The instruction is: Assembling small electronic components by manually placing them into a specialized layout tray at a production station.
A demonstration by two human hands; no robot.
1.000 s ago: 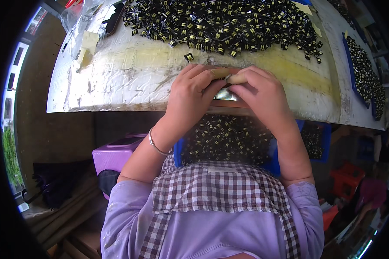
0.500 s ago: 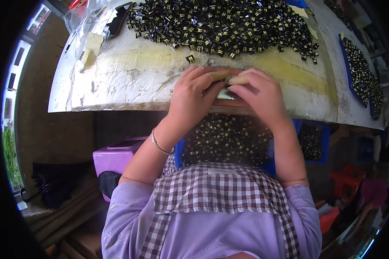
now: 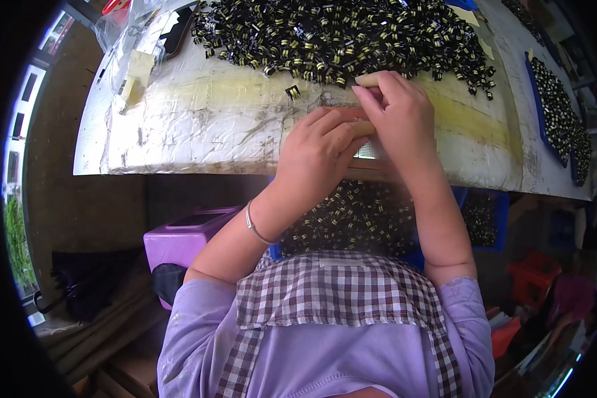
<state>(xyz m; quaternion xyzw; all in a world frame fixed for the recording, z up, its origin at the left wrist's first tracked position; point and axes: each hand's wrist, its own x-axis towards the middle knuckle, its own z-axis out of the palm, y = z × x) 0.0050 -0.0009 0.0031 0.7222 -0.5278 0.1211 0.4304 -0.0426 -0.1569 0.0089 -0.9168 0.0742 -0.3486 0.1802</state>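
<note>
My left hand [image 3: 318, 156] lies curled over a small ridged metal piece [image 3: 369, 151] at the table's near edge and holds it down. Beyond it, my right hand [image 3: 399, 116] stretches to the near edge of a big pile of small black-and-yellow components [image 3: 338, 33]. Its tan-capped fingertips are bunched together there, and whether they hold a component is hidden. One loose component [image 3: 292, 91] lies apart from the pile, to the left of my right hand.
The table [image 3: 199, 126] is wrapped in crinkled plastic film. A blue tray of components [image 3: 558, 109] sits at the right, and another blue tray [image 3: 358, 215] under the table edge. Plastic bags [image 3: 129, 40] lie at the back left. A purple box [image 3: 179, 239] stands at the lower left.
My right hand left the ridged piece and moved away from me to the edge of the pile. My left hand shifted right, over the piece.
</note>
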